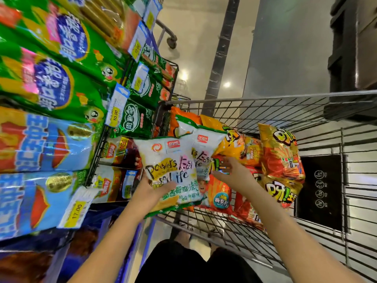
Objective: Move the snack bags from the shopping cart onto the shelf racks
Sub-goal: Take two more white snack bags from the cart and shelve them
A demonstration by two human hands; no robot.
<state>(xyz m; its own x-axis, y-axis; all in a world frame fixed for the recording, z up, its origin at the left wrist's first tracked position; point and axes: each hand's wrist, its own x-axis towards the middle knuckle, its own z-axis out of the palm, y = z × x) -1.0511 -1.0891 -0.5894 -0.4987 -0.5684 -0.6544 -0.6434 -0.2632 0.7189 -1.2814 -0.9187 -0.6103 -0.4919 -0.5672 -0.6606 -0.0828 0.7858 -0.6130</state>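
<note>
My left hand (152, 189) grips a white snack bag (171, 166) with green trim by its lower part, holding it above the left rim of the shopping cart (265, 99). A second white bag (205, 148) leans in the cart just behind it. My right hand (228, 172) reaches into the cart with fingers spread, touching that second bag and the orange bags; nothing is clasped in it. Orange and yellow snack bags (281, 158) fill the cart's basket. The shelf racks (98, 148) stand at the left, packed with green and blue bags.
Price tags (78, 211) hang along the rack edges. Another wire basket with green packs (155, 78) stands beyond the cart. A dark pillar (222, 48) and dark shelving (355, 48) rise across the glossy floor. My legs are below the cart's near edge.
</note>
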